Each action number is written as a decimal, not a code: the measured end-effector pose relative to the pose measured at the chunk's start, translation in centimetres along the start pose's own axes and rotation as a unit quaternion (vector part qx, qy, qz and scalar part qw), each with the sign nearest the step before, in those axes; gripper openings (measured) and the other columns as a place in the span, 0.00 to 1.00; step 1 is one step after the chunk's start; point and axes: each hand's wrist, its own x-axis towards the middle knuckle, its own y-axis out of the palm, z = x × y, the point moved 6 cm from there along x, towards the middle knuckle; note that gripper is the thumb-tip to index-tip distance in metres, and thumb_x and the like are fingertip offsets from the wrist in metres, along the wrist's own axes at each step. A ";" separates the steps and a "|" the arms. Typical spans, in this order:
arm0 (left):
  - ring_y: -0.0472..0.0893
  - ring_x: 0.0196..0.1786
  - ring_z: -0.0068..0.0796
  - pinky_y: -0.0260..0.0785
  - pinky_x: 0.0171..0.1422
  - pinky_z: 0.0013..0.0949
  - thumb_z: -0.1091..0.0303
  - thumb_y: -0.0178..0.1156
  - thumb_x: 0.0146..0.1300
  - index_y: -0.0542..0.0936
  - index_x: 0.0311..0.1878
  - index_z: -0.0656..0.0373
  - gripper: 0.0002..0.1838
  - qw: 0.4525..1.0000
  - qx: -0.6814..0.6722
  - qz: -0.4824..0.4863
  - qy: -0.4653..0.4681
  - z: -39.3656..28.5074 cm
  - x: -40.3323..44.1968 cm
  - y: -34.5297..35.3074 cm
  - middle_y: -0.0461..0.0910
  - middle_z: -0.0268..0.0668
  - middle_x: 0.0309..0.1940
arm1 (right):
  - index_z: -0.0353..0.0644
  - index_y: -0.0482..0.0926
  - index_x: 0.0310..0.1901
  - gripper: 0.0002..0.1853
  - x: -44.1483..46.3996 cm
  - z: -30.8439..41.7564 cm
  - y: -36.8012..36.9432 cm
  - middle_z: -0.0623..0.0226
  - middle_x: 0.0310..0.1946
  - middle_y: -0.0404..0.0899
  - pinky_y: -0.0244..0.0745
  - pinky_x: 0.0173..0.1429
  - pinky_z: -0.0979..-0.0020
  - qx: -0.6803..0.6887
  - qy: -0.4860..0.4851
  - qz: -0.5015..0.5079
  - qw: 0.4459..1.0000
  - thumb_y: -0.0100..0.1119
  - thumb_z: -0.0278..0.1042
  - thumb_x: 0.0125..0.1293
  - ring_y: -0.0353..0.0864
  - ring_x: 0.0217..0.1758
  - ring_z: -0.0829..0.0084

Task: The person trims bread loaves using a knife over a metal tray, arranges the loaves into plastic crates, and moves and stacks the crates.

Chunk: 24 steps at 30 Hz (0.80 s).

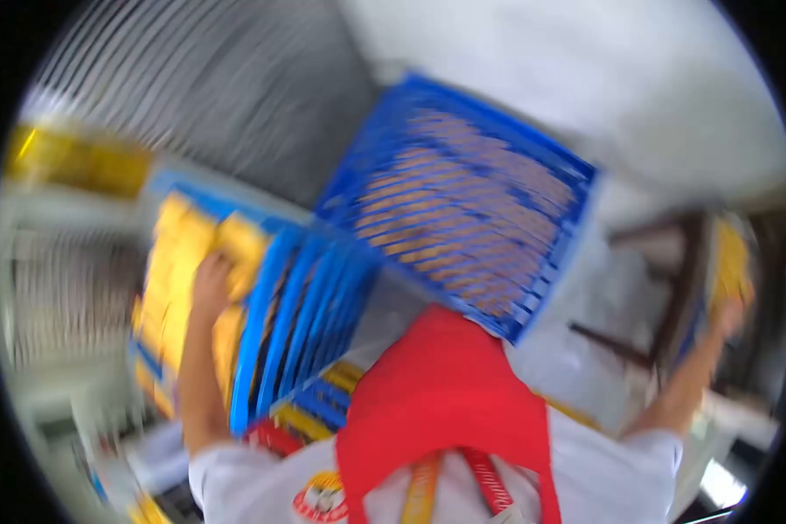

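My left hand (211, 284) reaches over yellow packets (176, 262) piled on top of a stack of blue crates (275, 327) at the left. Its fingers are curled on one yellow packet (244, 243) near the crate's edge. Far to the right, my right hand (727, 316) is stretched out at the lower end of a yellow item (732, 262). Motion blur smears those fingers, so whether they grip it is unclear. Between my arms, ahead of me, sits a blue slatted crate (533, 301) with brownish contents that I cannot make out.
Grey ridged stacks (210, 87) rise behind the left crates. A dark brown frame (686, 279) stands on the right, by whitish plastic-like material (607, 297). Yellow and blue slatted pieces (319, 406) lie close to my body. A pale surface (585, 61) fills the far side.
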 end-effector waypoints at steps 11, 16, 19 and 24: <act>0.55 0.74 0.62 0.60 0.71 0.51 0.53 0.77 0.29 0.73 0.44 0.63 0.38 0.985 -0.091 0.123 0.086 -5.5 7.0 -3.9 0.54 0.56 0.73 | 0.33 0.78 0.29 0.09 -6.3 -4.2 -2.5 0.61 0.22 0.81 0.73 0.27 0.68 0.082 0.438 -0.115 0.888 0.57 0.31 0.54 0.79 0.20 0.71; 0.55 0.74 0.60 0.58 0.73 0.52 0.53 0.79 0.25 0.62 0.65 0.62 0.58 0.982 -0.185 0.027 0.029 -4.5 5.7 -3.2 0.51 0.54 0.74 | 0.31 0.83 0.38 0.17 -5.7 -5.3 -3.3 0.53 0.39 0.84 0.79 0.41 0.65 -0.067 0.441 -0.053 0.894 0.64 0.29 0.43 0.86 0.37 0.63; 0.50 0.76 0.59 0.44 0.79 0.51 0.50 0.80 0.14 0.46 0.75 0.64 0.79 0.990 -0.014 0.140 -0.022 -4.8 6.3 -2.8 0.45 0.57 0.76 | 0.33 0.82 0.35 0.15 -7.0 -0.4 -4.3 0.53 0.35 0.84 0.77 0.38 0.70 -0.005 0.403 -0.146 0.903 0.60 0.32 0.46 0.86 0.37 0.70; 0.57 0.72 0.61 0.46 0.76 0.58 0.42 0.75 0.16 0.50 0.76 0.58 0.76 0.983 0.102 0.152 0.033 -0.2 5.7 0.5 0.58 0.57 0.71 | 0.39 0.80 0.31 0.11 -4.6 -12.0 -4.5 0.67 0.25 0.76 0.65 0.25 0.65 0.170 0.310 -0.147 0.924 0.59 0.39 0.52 0.74 0.25 0.73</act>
